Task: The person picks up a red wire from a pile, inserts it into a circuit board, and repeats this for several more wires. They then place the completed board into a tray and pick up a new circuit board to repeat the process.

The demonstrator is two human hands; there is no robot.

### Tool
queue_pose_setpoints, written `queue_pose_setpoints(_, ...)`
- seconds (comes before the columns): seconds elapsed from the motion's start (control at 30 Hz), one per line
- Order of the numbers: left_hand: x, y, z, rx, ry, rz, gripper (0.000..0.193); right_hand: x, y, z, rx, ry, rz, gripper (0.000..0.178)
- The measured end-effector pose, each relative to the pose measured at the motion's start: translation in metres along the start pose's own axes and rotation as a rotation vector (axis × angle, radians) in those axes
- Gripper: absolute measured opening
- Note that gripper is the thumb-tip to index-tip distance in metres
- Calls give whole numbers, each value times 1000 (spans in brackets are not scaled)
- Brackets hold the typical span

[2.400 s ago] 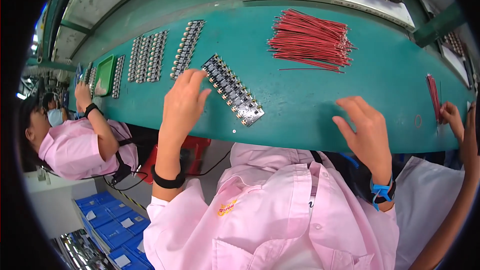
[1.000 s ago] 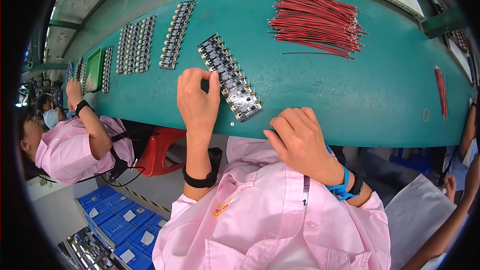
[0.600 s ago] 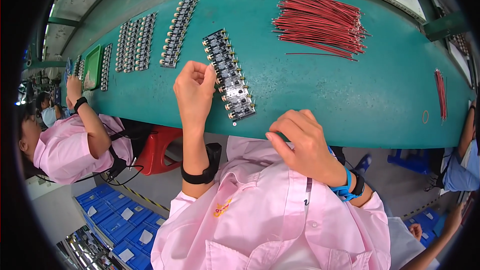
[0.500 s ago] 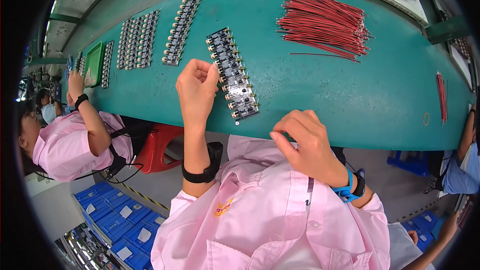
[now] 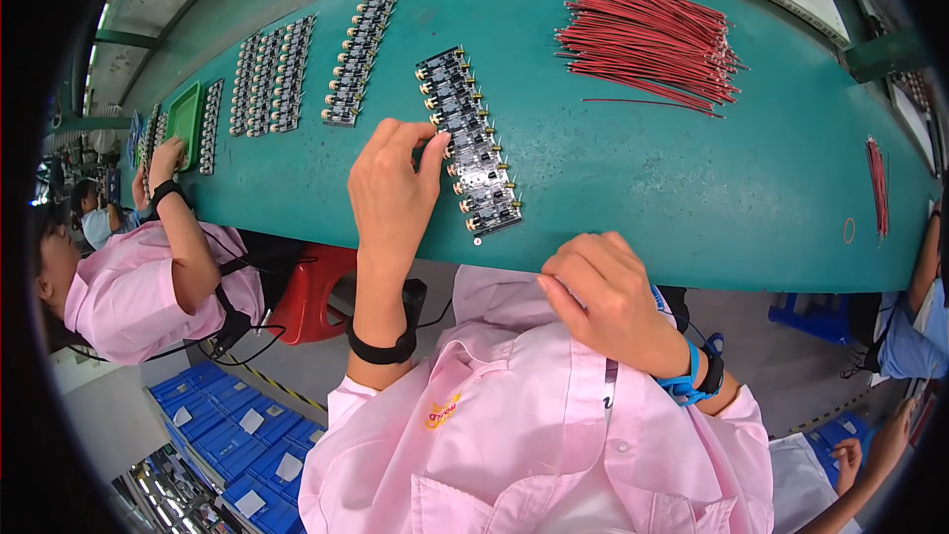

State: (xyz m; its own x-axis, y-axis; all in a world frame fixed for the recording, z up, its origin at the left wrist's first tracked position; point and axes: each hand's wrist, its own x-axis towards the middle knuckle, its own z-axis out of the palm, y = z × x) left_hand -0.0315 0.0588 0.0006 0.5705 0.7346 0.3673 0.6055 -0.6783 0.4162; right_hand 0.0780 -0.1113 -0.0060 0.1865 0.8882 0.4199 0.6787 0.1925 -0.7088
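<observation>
A strip of joined circuit boards (image 5: 476, 153) lies at a slant on the green table in front of me, with beige connectors along its left edge and pins along its right. At that left edge is my left hand (image 5: 393, 188), thumb and forefinger closed together at one of the connectors; the exact contact is partly hidden by the fingers. Over the table's front edge hovers my right hand (image 5: 608, 292), fingers loosely curled in, apart from the strip. Nothing shows in it.
Red wires (image 5: 647, 44) are heaped at the back right; a smaller bundle (image 5: 877, 188) lies far right near a rubber band (image 5: 848, 230). More board strips (image 5: 361, 57) stand in rows to the left. A co-worker (image 5: 148, 277) sits at left by a green tray (image 5: 185, 127).
My left thumb and forefinger have shifted slightly along the strip's left edge. My right hand has dropped a little toward me. The co-worker's hand has moved toward the green tray.
</observation>
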Motion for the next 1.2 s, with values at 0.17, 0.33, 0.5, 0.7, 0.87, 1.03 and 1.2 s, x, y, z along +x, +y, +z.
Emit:
queue_pose_setpoints(0.17,-3,3,0,-129,-36,-57,10,-18,-11,0,250,-113,126,7)
queue_pose_setpoints(0.33,-11,8,3,-210,-40,-105,10,-28,-3,11,787,-375,589,14)
queue_pose_setpoints(0.5,-25,19,0,-244,-25,-71,10,-36,-3,25,1259,-174,883,24)
queue_pose_setpoints(0.7,-45,27,-1,-280,-35,-97,9,-45,-4,27,1314,-50,889,22)
queue_pose_setpoints(0.87,-53,24,-2,-388,-20,-156,8,-44,-10,23,1267,-14,891,20)
queue_pose_setpoints(1.03,-57,29,-8,-741,26,-302,10,-36,-19,15,1218,-17,787,18)
queue_pose_setpoints(1.2,-54,36,-1,-1486,46,-469,25,-21,-22,-9,1181,-66,708,17)
